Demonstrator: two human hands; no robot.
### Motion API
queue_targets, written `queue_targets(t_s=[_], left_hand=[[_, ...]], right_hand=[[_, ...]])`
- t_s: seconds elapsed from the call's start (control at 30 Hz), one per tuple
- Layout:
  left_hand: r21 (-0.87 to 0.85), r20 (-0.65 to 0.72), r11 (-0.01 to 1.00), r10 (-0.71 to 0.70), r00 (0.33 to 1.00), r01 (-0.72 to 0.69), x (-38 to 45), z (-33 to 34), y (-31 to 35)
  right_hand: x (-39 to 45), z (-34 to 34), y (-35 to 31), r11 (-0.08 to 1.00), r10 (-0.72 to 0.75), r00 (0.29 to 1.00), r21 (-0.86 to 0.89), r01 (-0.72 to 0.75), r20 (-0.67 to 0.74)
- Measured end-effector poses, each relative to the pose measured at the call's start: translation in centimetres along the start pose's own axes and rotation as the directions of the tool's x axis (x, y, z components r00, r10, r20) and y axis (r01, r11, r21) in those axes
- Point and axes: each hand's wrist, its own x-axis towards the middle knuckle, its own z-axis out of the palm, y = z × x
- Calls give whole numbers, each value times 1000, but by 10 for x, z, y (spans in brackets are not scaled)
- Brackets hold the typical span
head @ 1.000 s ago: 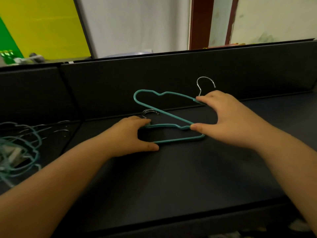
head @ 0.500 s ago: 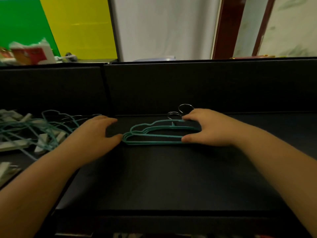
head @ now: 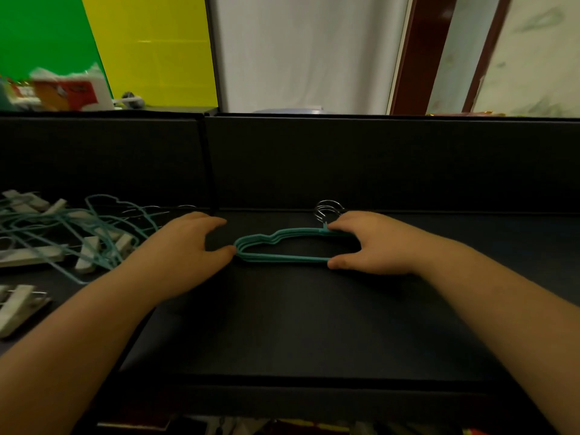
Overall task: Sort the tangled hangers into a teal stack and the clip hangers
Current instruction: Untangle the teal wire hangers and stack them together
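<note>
Teal stack (head: 284, 248) lies flat mid-counter (head: 298, 324), hooks (head: 326, 210) pointing away. Right hand (head: 373, 244) pinches its right end between thumb and fingers. Left hand (head: 188, 249), fingers relaxed, touches its left tip with the thumb. Tangled hangers (head: 78, 233) lie far left.

One neat stack of thin teal wire hangers (head: 282, 246), at least three by their silver hooks (head: 328, 210), lies between two hands. Left of the stack sits one tangled heap of teal hangers (head: 103, 233) with roughly six pale clips (head: 88, 255).
</note>
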Motion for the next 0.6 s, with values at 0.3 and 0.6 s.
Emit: queue_targets(t_s=[0.3,0.6], left_hand=[[44,-46,999,-1,999,3,-16,-11,6],[133,-118,979,-142,983,157,-79,-35,-17]], right_hand=[[-17,-2,-11,1000,6,998,21,-5,-63],[-34,1,-61,992,-87,954,68,111,-285]])
